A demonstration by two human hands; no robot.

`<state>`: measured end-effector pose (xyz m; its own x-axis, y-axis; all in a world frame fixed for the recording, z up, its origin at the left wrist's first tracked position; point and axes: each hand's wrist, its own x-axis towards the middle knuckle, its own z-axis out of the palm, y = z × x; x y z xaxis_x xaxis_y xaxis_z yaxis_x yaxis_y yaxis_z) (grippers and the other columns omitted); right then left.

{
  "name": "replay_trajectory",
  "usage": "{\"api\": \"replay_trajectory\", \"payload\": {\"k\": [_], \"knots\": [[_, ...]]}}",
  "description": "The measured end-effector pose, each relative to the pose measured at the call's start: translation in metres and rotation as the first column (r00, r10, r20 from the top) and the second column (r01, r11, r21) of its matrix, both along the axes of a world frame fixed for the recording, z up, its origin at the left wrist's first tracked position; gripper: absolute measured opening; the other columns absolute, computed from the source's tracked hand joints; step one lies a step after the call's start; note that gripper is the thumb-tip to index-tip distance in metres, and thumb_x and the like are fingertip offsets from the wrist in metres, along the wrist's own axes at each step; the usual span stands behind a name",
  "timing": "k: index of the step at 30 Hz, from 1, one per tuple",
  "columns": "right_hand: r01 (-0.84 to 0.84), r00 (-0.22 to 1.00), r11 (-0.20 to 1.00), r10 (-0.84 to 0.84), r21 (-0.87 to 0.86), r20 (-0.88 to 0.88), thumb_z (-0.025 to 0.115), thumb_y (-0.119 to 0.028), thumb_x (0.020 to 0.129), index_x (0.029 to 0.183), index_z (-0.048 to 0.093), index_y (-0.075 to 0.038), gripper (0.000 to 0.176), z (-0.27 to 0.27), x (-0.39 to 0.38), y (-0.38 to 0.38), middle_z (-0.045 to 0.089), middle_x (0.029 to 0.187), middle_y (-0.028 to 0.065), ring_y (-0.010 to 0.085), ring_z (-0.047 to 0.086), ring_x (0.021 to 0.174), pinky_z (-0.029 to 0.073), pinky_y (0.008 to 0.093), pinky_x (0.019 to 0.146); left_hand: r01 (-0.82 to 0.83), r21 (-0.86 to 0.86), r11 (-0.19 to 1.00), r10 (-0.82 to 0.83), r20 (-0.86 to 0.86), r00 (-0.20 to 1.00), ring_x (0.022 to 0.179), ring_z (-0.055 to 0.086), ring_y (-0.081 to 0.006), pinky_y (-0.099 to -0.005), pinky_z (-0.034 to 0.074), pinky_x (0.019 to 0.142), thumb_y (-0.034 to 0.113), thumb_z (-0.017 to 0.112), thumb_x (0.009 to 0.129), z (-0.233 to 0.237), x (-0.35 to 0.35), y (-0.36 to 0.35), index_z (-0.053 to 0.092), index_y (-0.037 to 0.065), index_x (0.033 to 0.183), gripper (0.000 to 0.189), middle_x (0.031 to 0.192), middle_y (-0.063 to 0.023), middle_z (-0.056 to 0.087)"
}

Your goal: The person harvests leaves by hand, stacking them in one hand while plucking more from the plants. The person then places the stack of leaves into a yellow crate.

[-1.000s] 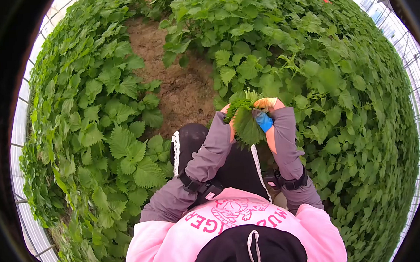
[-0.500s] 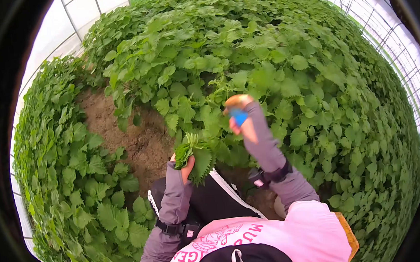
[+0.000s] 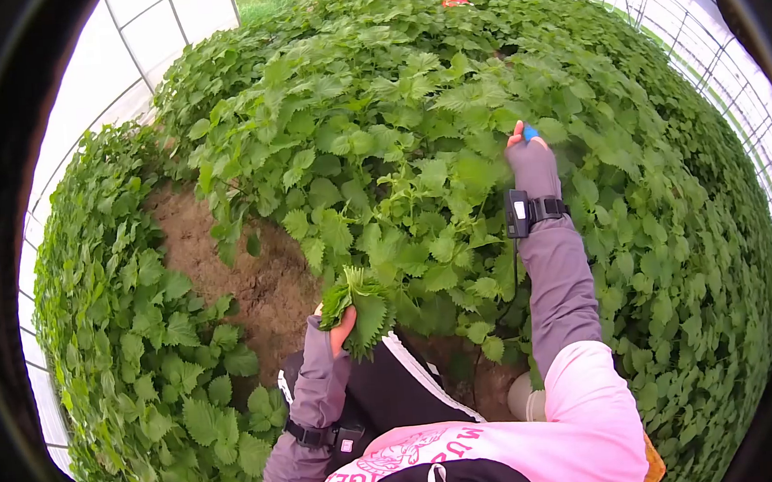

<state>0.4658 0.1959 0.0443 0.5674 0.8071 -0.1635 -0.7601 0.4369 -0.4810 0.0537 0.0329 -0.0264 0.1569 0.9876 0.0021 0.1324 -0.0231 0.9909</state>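
Note:
My left hand point(image 3: 342, 328) is closed round a bundle of green perilla leaves point(image 3: 369, 314), held above my lap with the pale stems pointing up. The leaf edges are toothed. My right hand point(image 3: 530, 146) is stretched forward into the perilla plants point(image 3: 435, 175), right of the middle. Its fingers show only in part. They look extended and slightly apart, with a blue cover point(image 3: 531, 132) on one of them. I see no leaf between them. Foliage lies all around this hand.
Bare soil point(image 3: 244, 260) runs between the dense plants on the left and in the middle. A red object point(image 3: 456, 2) lies among the far foliage. White greenhouse walls with a metal frame point(image 3: 139, 43) stand on both sides. A black device point(image 3: 518, 214) is strapped to my right wrist.
My right hand has moved from near the leaf bundle forward and to the right, over the plants. My left hand keeps the bundle in nearly the same place.

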Motion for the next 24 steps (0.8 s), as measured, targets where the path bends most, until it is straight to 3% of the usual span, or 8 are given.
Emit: {"api": "replay_trajectory", "payload": {"k": [5, 6, 7, 8, 15, 17, 23, 24], "knots": [[-0.018, 0.988, 1.0, 0.017, 0.007, 0.157, 0.042, -0.006, 0.085, 0.096, 0.051, 0.007, 0.019, -0.001, -0.02, -0.011, 0.058, 0.096, 0.0111, 0.012, 0.052, 0.077, 0.042, 0.0224, 0.059, -0.03, -0.002, 1.0, 0.029, -0.067, 0.997, 0.071, 0.054, -0.0104, -0.028, 0.046, 0.062, 0.018, 0.057, 0.084, -0.005, 0.009, 0.003, 0.058, 0.001, 0.098, 0.023, 0.085, -0.0028, 0.061], [0.2, 0.699, 0.935, 0.073, -0.292, 0.712, 0.043, -0.016, 0.085, 0.096, 0.053, 0.003, 0.024, 0.005, -0.029, -0.019, 0.059, 0.091, 0.0145, 0.021, 0.054, 0.076, 0.043, 0.0287, 0.06, -0.02, 0.034, 0.999, 0.023, -0.083, 0.996, 0.071, 0.054, -0.0104, -0.028, 0.046, 0.062, 0.019, 0.057, 0.084, -0.012, 0.009, 0.005, 0.058, 0.001, 0.099, 0.023, 0.086, -0.0027, 0.061], [0.528, 0.166, 0.768, 0.327, -0.364, 0.93, 0.045, -0.026, 0.086, 0.097, 0.055, -0.001, 0.029, 0.011, -0.035, -0.029, 0.06, 0.086, 0.0179, 0.0299, 0.057, 0.075, 0.044, 0.035, 0.061, -0.011, 0.068, 0.998, 0.017, -0.098, 0.995, 0.071, 0.054, -0.0104, -0.028, 0.046, 0.062, 0.019, 0.057, 0.084, -0.015, 0.009, 0.007, 0.058, 0.001, 0.1, 0.024, 0.086, -0.0025, 0.061], [0.609, 0.02, 0.733, 0.369, -0.304, 0.929, 0.047, -0.036, 0.083, 0.093, 0.056, -0.003, 0.035, 0.013, -0.037, -0.035, 0.057, 0.077, 0.0214, 0.0368, 0.054, 0.07, 0.043, 0.0381, 0.064, -0.01, 0.065, 0.998, 0.016, -0.1, 0.995, 0.071, 0.054, -0.0104, -0.028, 0.046, 0.062, 0.019, 0.057, 0.084, -0.016, 0.011, 0.007, 0.058, 0.001, 0.1, 0.024, 0.086, -0.0025, 0.061], [0.46, 0.082, 0.79, 0.416, -0.405, 0.906, 0.045, -0.022, 0.082, 0.101, 0.056, -0.007, 0.026, 0.007, -0.026, -0.047, 0.06, 0.083, 0.0195, 0.0312, 0.057, 0.074, 0.043, 0.0359, 0.064, 0.025, -0.123, 0.992, -0.016, 0.069, 0.997, 0.078, 0.053, -0.0141, -0.0286, 0.043, 0.07, 0.021, 0.057, 0.083, -0.021, 0.024, 0.007, 0.054, 0.001, 0.101, 0.027, 0.089, -0.0066, 0.06], [0.597, 0.014, 0.665, 0.551, -0.449, 0.834, 0.041, -0.013, 0.082, 0.107, 0.053, -0.01, 0.028, 0.004, -0.024, -0.046, 0.06, 0.081, 0.0166, 0.0278, 0.057, 0.071, 0.042, 0.0348, 0.063, 0.029, -0.135, 0.99, -0.013, 0.117, 0.993, 0.078, 0.053, -0.0136, -0.0283, 0.043, 0.07, 0.02, 0.057, 0.083, -0.017, 0.03, 0.007, 0.055, 0.001, 0.101, 0.026, 0.089, -0.0059, 0.06], [0.362, -0.099, 0.796, 0.55, -0.485, 0.829, 0.049, -0.024, 0.085, 0.104, 0.055, -0.009, 0.026, -0.002, -0.019, -0.034, 0.052, 0.067, 0.008, 0.0186, 0.046, 0.059, 0.039, 0.0313, 0.057, 0.094, -0.126, 0.988, -0.072, 0.17, 0.983, 0.077, 0.052, -0.0116, -0.0271, 0.044, 0.07, 0.019, 0.059, 0.083, -0.025, 0.038, 0.009, 0.055, 0.002, 0.102, 0.026, 0.09, -0.0038, 0.06], [0.242, 0.235, 0.707, 0.622, -0.665, 0.747, 0.051, -0.038, 0.084, 0.092, 0.06, -0.006, 0.034, 0.0, -0.02, -0.03, 0.05, 0.065, 0.004, 0.0135, 0.038, 0.054, 0.034, 0.0279, 0.051, 0.083, -0.132, 0.988, -0.061, 0.16, 0.985, 0.078, 0.053, -0.0116, -0.0271, 0.044, 0.07, 0.019, 0.059, 0.082, -0.024, 0.039, 0.007, 0.055, 0.002, 0.102, 0.026, 0.09, -0.0038, 0.06]]}}
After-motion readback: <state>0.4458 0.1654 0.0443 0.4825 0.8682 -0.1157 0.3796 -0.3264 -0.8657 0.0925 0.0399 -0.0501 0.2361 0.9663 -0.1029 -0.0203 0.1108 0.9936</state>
